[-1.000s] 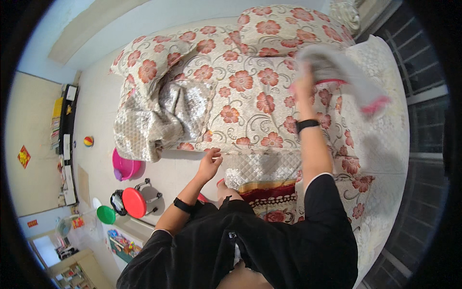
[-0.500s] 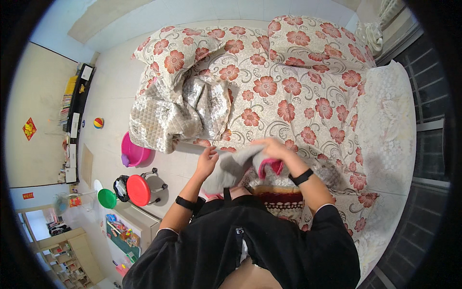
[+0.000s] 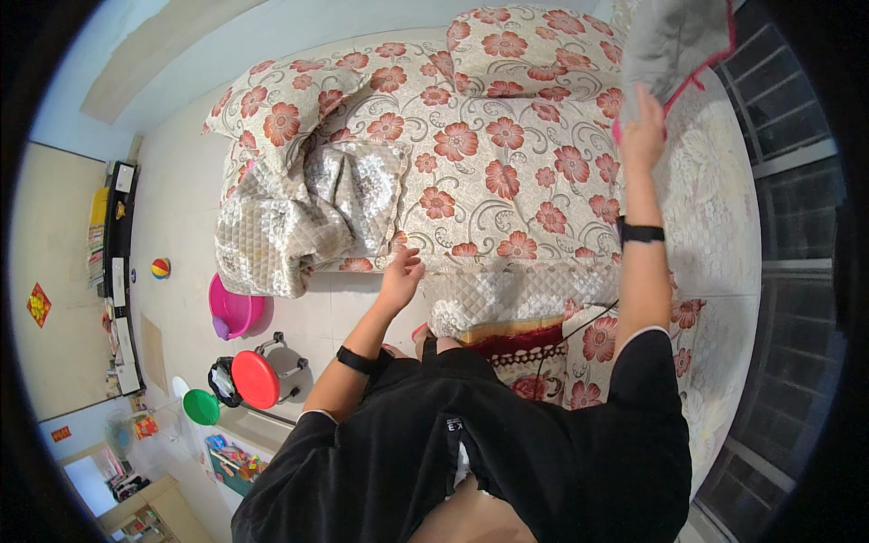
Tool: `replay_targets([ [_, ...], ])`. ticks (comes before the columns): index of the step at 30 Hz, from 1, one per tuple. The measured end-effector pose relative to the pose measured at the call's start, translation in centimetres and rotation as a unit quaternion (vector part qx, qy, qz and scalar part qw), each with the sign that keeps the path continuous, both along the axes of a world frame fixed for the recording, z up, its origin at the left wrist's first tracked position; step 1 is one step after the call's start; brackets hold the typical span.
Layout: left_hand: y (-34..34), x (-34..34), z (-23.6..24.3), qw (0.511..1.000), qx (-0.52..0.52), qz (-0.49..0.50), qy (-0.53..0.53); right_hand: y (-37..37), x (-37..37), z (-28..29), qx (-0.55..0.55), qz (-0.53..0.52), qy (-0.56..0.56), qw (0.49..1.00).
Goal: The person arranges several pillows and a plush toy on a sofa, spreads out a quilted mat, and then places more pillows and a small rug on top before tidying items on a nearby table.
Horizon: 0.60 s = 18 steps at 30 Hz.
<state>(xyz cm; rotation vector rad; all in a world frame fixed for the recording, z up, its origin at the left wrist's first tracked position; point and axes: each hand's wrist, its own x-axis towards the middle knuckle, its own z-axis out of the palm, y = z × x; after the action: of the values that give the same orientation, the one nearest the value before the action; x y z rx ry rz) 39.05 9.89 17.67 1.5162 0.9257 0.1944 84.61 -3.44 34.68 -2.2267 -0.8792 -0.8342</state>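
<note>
My right hand (image 3: 643,136) is stretched far out at the upper right, its fingers closed on a grey cloth with pink edging (image 3: 674,45). The cloth hangs spread beyond the hand and runs up out of the top of the picture. Nothing is in my left hand (image 3: 401,279), whose fingers are apart over the near edge of the bed. Beneath both arms lies a floral bedsheet (image 3: 534,195) in cream and red. A rumpled quilted blanket (image 3: 272,226) is heaped at the bed's left side, beyond my left hand.
Two floral pillows, a left one (image 3: 290,104) and a right one (image 3: 529,50), lie along the far side. A folded quilted cover (image 3: 525,294) and a dark cord (image 3: 584,324) are close before me. On the floor at left stand a pink basin (image 3: 237,306) and a red stool (image 3: 255,379).
The grey cloth was bunched low between my hands; my right hand has swung it up and away to the far right. My left hand stays near the bed edge, and the view has shifted.
</note>
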Motion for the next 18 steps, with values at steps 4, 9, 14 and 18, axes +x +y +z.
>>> replay_targets([
  [4, -1.9, 2.6, -0.8, 0.998, 0.003, -0.06, 0.007, -2.5, -3.0, -14.3, -0.143, 0.013, 0.142, 0.979],
  [9, -2.3, 1.0, -2.1, 0.992, 0.039, -0.104, 0.054, -5.5, -26.4, -22.9, -0.64, 0.474, 0.293, 0.53],
  [14, -1.3, -0.3, -2.0, 0.987, 0.034, -0.126, 0.09, -9.6, -31.3, -19.3, -0.269, 0.458, 0.593, 0.605],
  [18, -1.7, -0.9, -0.3, 0.992, 0.021, -0.104, 0.061, -8.0, -29.5, -14.1, -0.126, 0.29, 0.627, 0.713],
])
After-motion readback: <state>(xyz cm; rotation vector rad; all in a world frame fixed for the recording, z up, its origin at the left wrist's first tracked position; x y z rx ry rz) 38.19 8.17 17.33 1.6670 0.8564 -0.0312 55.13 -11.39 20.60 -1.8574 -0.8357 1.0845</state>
